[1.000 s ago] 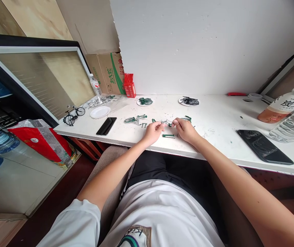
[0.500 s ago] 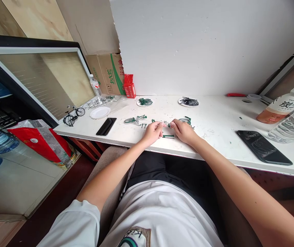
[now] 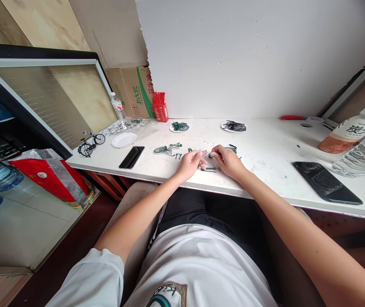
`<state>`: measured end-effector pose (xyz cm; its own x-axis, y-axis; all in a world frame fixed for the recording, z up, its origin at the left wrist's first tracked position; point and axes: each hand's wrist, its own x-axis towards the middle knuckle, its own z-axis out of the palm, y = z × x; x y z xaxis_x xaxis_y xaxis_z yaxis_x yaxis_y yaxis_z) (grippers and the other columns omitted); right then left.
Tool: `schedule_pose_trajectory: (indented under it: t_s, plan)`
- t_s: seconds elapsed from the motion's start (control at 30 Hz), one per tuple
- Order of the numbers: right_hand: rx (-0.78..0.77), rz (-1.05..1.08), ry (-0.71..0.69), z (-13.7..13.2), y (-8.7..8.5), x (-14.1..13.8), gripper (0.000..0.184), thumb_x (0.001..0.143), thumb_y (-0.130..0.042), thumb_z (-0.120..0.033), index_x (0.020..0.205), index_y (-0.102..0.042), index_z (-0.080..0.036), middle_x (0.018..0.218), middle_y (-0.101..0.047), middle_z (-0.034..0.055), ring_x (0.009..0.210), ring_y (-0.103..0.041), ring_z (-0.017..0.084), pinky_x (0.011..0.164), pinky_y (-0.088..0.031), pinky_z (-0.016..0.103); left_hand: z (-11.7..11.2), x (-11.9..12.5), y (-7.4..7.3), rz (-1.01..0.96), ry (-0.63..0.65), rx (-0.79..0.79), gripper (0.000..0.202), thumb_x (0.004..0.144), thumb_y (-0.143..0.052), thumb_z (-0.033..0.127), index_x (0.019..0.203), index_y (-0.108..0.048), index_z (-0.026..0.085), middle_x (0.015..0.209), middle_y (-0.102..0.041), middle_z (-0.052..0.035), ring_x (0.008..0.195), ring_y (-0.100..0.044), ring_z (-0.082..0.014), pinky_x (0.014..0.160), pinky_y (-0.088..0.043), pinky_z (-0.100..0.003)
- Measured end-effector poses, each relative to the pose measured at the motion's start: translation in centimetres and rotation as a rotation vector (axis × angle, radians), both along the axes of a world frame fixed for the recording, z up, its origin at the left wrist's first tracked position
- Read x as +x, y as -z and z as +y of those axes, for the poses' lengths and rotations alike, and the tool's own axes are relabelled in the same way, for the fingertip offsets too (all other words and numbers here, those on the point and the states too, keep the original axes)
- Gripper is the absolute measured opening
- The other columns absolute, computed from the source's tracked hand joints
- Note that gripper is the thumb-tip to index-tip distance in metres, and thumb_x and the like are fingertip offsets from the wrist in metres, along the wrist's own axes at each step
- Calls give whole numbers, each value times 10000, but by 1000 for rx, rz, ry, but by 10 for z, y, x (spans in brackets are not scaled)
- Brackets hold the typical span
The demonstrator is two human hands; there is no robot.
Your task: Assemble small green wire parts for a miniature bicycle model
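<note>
My left hand (image 3: 191,164) is closed, its thumb and fingers on a green model bicycle part (image 3: 190,149) that pokes out behind the hand; the rest of that part is mostly covered. Facing it, my right hand (image 3: 229,160) pinches a small green piece (image 3: 210,156) between thumb and index finger, a short gap from the left fingertips. A thin green strip (image 3: 208,169) lies on the table below the hands. Behind the right hand, a green model bicycle wheel section (image 3: 233,148) is partly hidden. Left of my hands rests a partly built green model bicycle (image 3: 168,148).
Plates of green parts (image 3: 180,127) and black parts (image 3: 234,126) stand at the back. On the left are a finished black model bicycle (image 3: 91,143), a white plate (image 3: 124,140) and a phone (image 3: 131,157). Another phone (image 3: 327,183) and bottles (image 3: 350,130) are at right.
My right hand has shifted slightly back and its fingers have bent more around the small piece. The left fingers have spread a little. Nothing else on the table has moved.
</note>
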<state>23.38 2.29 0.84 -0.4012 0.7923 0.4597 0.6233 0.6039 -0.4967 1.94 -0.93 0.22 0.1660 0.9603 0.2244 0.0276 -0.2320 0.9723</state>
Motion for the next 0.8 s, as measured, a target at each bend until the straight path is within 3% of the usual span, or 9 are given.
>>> schedule_pose_trajectory:
  t_s: [0.17,0.37,0.8]
  plan:
    - [73,58,-9,1,1,0,262,1086,-492,-455,1084,-633,-234,991,-778,88,778,-667,246,748,-464,362,3,0,2,-54,3,-9,522,993,-668,625,1127,-708,122,974,-812,-136,800,-778,-194,728,-620,-281]
    - [99,91,-10,0,-1,-1,232,1073,-528,-426,1080,-662,-235,1008,-787,84,775,-674,238,755,-485,367,5,1,7,-65,12,14,529,972,-690,637,1083,-729,122,937,-794,-126,844,-764,-195,783,-640,-302]
    - [174,113,12,-2,0,-1,247,1067,-555,-431,1059,-695,-227,1006,-788,88,691,-628,211,701,-484,361,2,0,4,13,12,41,512,999,-643,622,1119,-752,136,931,-769,-109,825,-734,-177,688,-582,-240]
